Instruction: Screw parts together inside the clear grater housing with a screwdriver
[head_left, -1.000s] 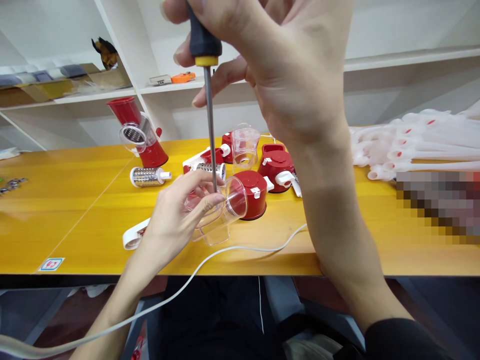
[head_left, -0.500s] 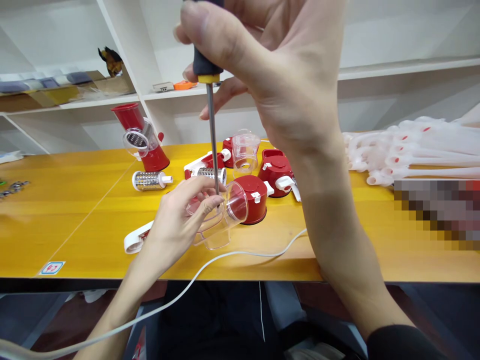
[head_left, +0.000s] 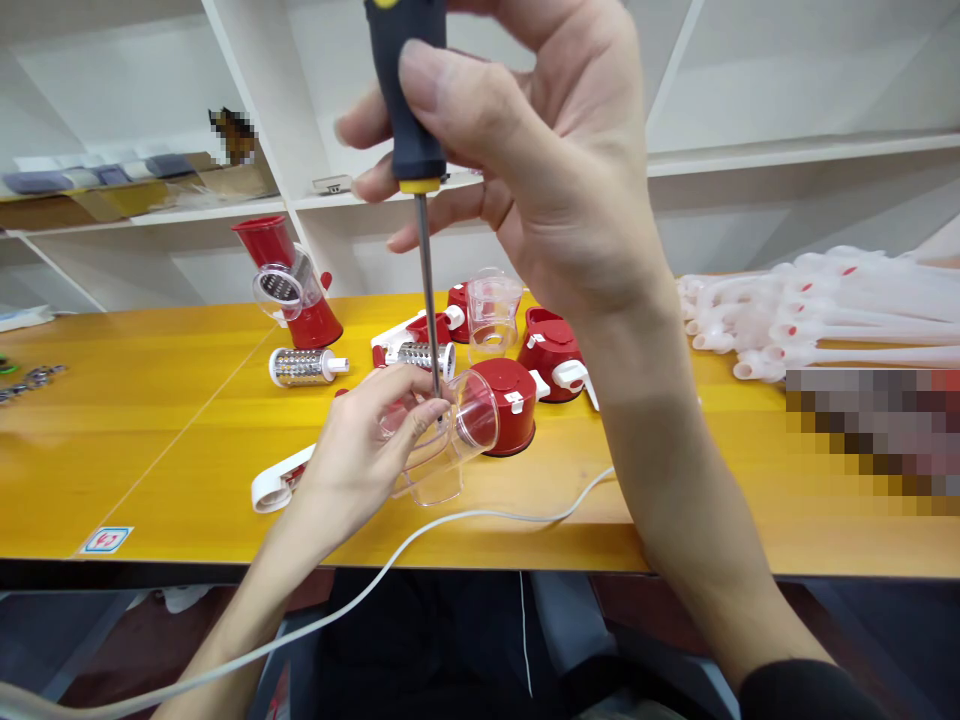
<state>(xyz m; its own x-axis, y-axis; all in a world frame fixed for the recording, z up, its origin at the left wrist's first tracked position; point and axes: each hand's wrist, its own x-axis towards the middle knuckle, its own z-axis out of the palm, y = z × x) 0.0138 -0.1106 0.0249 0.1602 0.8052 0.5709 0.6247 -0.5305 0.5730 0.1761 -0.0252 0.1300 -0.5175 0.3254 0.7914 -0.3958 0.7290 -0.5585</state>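
Observation:
My right hand [head_left: 540, 150] is closed around the dark handle of a screwdriver [head_left: 426, 270], which points nearly straight down. The tip reaches into a clear plastic grater housing [head_left: 476, 415] lying on the table. My left hand [head_left: 375, 425] grips that housing, thumb and fingertips close around the screwdriver's tip. Whatever the tip touches is too small to make out. Just behind the housing stands a red grater base [head_left: 506, 395] with a white part on its side. A white crank handle [head_left: 277, 482] lies left of my left wrist.
An assembled red grater [head_left: 289, 285] stands at the back left, near a metal grating drum [head_left: 304, 367]. Another red base [head_left: 551, 350] and clear housing [head_left: 493, 310] sit behind. A white cable [head_left: 480, 514] crosses the front. Translucent plastic parts [head_left: 817, 305] are piled at right.
My right hand's fingers have shifted on the screwdriver handle, so more of the handle shows. The view has tipped slightly. My left hand still holds the housing.

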